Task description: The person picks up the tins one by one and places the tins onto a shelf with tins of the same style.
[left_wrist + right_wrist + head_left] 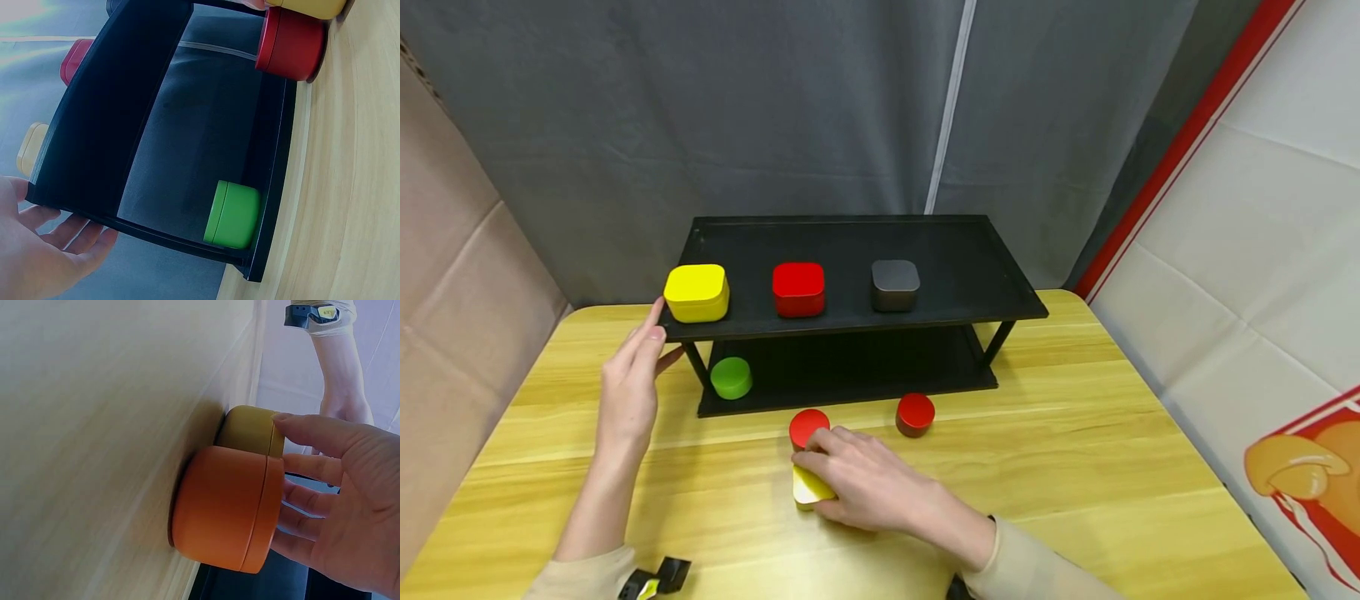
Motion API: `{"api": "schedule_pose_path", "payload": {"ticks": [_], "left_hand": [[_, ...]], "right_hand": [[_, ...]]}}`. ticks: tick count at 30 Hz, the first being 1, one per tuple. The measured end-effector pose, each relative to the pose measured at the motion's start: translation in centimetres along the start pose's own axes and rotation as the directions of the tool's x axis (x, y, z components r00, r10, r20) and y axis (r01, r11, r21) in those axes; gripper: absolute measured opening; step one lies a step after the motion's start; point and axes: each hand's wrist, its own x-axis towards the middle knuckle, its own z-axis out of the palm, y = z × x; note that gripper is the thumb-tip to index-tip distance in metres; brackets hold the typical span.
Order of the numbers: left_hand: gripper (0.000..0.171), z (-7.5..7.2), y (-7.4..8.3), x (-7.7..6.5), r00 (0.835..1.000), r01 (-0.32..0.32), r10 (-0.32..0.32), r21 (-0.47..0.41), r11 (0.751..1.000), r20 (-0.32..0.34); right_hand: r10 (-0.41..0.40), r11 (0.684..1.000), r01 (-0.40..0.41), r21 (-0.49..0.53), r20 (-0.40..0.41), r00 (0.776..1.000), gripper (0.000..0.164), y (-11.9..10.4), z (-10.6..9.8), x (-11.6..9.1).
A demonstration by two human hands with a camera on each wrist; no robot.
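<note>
Red-and-orange printed illustration (1318,475) on white panel (1262,275) at four o'clock. Smooth, rounded-square yellow box (808,486) at seven o'clock on wood-grain table (1075,417), pinched between fingers and thumb of right hand (880,482). Red cylinder (807,423) just beside, at box's twelve. Left hand (632,392) grips black shelf (955,258) by its nine-o'clock edge.

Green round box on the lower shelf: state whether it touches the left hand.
Apart: the left wrist view shows an open gap between the green box and the left hand's fingers.
</note>
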Motion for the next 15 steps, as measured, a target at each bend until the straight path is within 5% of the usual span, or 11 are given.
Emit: {"api": "schedule_pose_path", "payload": {"ticks": [15], "left_hand": [[0.047, -0.04, 0.16, -0.03, 1.0, 0.007, -0.007, 0.006, 1.0, 0.0]], "right_hand": [[0.01, 1.0, -0.01, -0.023, -0.008, 1.0, 0.054, -0.36, 0.02, 0.06]]}}
